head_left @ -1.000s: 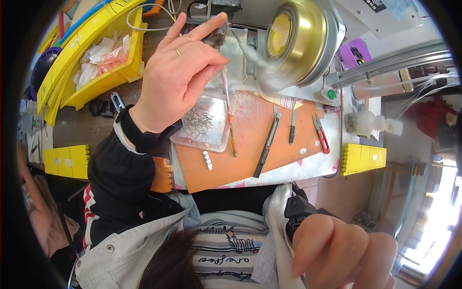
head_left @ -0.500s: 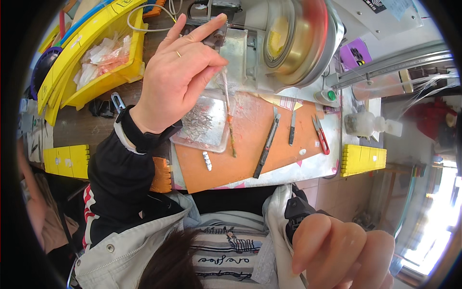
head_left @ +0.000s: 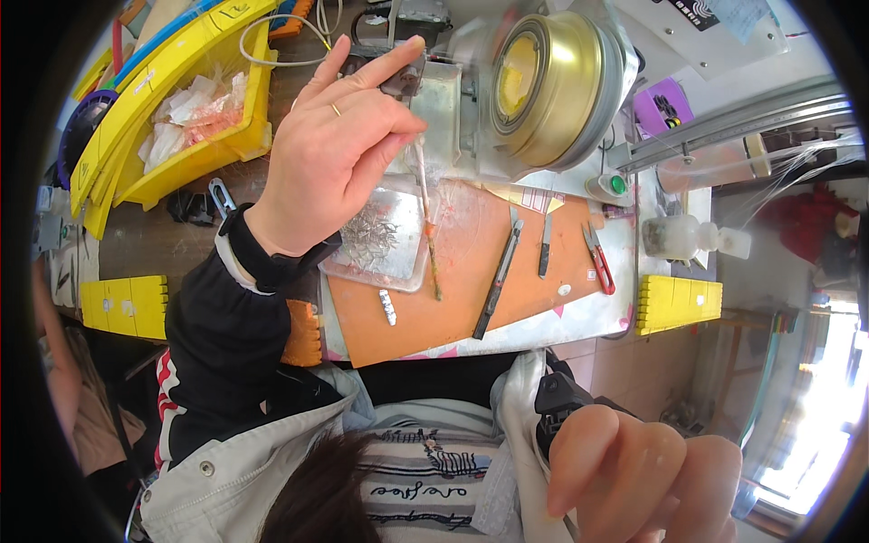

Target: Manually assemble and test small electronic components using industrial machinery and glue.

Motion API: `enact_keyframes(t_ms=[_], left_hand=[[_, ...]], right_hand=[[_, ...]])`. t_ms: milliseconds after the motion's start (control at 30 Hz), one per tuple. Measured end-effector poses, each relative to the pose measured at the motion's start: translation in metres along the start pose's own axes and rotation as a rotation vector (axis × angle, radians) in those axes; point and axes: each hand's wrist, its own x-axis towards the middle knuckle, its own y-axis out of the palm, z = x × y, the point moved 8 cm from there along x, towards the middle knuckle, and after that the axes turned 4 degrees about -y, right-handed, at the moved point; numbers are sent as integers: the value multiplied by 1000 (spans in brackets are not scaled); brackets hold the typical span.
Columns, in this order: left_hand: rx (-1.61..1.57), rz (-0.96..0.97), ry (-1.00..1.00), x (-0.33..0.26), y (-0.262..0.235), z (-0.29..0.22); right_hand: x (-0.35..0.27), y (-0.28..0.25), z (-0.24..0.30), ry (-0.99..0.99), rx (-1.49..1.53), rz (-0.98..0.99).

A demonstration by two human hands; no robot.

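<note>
My left hand (head_left: 330,158) is raised over the worktable, thumb and index fingertip pinched together, the other visible fingers stretched out. Whatever the pinch holds is too fine to make out. Beneath it, a shallow tray (head_left: 398,280) of thin metal pieces sits on an orange board (head_left: 407,337). A slender stick (head_left: 424,195) lies across the tray's right side, its upper end near my fingertips. Close to the camera at lower right, my right hand (head_left: 643,475) is closed with curled fingers; a thin dark sliver shows below them, its kind unclear.
Right of the tray lie a utility knife (head_left: 499,276), a small blade (head_left: 545,246) and red-handled snips (head_left: 600,262). A patterned tube (head_left: 387,308) is nearer me. Behind stands a golden wheel (head_left: 575,90) beside a green button (head_left: 618,185). A yellow bin (head_left: 256,136) stands left.
The golden wheel, smeared and reddish at its edge half a second ago, now looks sharp and plain gold. Both hands keep nearly the same pose; the view has shifted slightly.
</note>
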Motion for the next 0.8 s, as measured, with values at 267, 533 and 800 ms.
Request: enact_keyframes(t_ms=[267,533,800], left_hand=[[2,-2,5,0,1,0],[-24,-7,-3,1,2,0],[0,-4,5,0,1,-1]], right_hand=[[7,3,-12,-419,73,-41],[0,2,-1,-95,-25,50],[13,11,-11,-423,32,-13]])
